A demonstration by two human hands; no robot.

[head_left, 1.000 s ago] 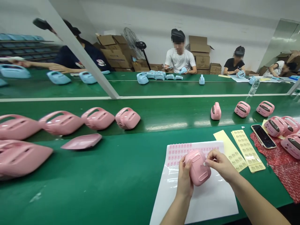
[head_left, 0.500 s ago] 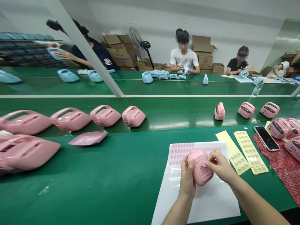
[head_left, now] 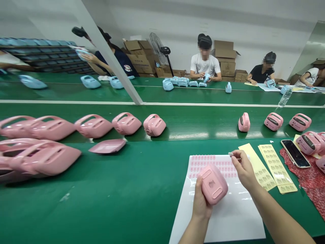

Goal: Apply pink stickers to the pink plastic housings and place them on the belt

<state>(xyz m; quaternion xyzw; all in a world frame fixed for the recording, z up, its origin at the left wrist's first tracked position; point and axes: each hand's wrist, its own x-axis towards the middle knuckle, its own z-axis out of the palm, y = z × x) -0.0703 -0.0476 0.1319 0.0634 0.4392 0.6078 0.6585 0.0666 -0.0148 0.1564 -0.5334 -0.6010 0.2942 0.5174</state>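
My left hand grips a pink plastic shell from below, held above a white sticker sheet with rows of small pink stickers along its far edge. My right hand is raised to the right of the shell, thumb and forefinger pinched on a tiny pale sticker. The right hand is off the shell, over the sheet's far right corner.
Several pink shells and a flat pink panel lie on the green belt at left; finished pink units stand at right. Yellow backing strips, a phone and red wrap lie right. People work with blue shells across the table.
My right hand lifted off the shell and moved up toward the sticker rows with a small sticker pinched. The left hand tilted the shell flatter. The view shifted left.
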